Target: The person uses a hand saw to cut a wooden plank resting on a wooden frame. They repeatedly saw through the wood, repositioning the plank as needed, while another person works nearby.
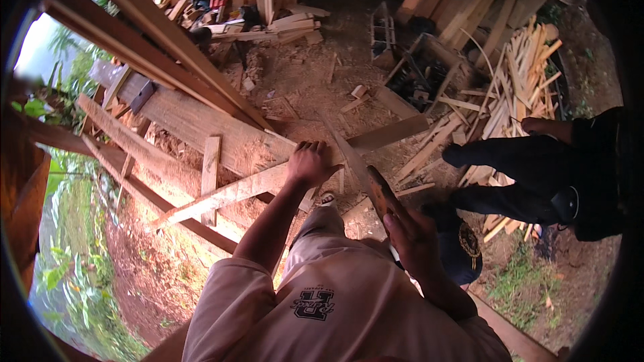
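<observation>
A long pale wooden board slants across in front of me, from lower left to upper right. My left hand lies on it with fingers curled over its far side and the thumb pointing right. In my right hand is a handsaw, my fingers wrapped round its wooden handle. The saw's long blade points up and away, crossing the board just right of my left hand. I cannot tell how deep the teeth sit in the wood.
Under the board's left part is a thick plank bench bearing a dark block-like tool. Long beams lean above it. Wood offcuts heap at right, near a box of tools. A person in dark clothes is close on my right.
</observation>
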Demonstrator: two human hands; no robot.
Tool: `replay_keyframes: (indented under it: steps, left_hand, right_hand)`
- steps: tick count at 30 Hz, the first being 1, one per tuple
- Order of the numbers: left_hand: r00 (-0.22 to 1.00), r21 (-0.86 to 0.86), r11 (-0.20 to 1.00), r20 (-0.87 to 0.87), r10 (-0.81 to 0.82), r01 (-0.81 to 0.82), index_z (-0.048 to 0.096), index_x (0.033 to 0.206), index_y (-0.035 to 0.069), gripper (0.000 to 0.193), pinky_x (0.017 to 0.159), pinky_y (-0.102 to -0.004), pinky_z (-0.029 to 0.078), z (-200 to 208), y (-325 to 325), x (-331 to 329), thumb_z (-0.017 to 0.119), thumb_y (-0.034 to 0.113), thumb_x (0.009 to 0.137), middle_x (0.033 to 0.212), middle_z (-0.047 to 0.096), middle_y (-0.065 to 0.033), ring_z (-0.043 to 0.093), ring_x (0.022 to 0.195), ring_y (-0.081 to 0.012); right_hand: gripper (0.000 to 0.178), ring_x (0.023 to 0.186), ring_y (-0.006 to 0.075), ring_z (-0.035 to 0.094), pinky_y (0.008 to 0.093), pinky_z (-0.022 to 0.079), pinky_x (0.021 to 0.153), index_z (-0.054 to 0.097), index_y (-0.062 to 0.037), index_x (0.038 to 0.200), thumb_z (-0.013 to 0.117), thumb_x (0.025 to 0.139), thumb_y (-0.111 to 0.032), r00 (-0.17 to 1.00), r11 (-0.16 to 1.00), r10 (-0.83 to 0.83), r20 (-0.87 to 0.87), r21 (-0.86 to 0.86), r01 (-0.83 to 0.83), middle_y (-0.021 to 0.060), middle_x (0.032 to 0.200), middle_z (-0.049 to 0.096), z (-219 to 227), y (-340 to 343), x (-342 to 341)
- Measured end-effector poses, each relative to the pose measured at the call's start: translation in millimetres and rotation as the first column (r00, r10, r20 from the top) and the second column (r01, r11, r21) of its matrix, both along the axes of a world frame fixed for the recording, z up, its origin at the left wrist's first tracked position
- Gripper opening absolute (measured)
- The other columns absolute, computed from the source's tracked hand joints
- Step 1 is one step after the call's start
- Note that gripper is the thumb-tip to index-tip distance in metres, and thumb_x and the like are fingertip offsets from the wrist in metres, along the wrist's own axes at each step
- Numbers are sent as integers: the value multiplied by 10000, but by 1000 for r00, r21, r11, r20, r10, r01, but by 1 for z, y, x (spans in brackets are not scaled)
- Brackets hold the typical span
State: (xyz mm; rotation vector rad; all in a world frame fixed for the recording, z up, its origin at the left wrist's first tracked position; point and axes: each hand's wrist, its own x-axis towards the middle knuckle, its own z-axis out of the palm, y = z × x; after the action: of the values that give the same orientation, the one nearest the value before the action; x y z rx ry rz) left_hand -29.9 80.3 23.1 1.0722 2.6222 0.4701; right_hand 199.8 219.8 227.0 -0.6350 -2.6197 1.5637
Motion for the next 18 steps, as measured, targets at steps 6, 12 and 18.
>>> replay_keyframes:
  steps: [6,12,18]
  left_hand:
    - [999,62,998,-20,30,-28,573,1277,-10,786,1253,-451,246,-7,-5,-5,694,639,850,1377,586,-213,465,1389,-354]
    - [1000,44,999,23,-8,7,524,1327,-59,817,1286,-472,156,-6,-11,-5,666,614,886,1455,500,-253,343,1477,-356]
    - [996,-25,999,82,-34,36,508,1307,-101,817,1223,-476,267,-5,-11,-12,633,604,913,1322,600,-253,508,1334,-372]
  right_hand:
    - [172,633,256,600,378,446,582,668,23,978,662,989,-149,997,998,-52,-50,34,53,141,717,600,16,-7,-27]
    - [226,683,262,616,386,468,643,674,8,955,676,985,-215,1000,996,-9,25,87,7,155,762,629,14,0,-50]
    - [300,705,339,625,425,483,667,642,3,951,707,960,-290,977,996,40,211,-87,-22,181,831,645,60,-4,-115]
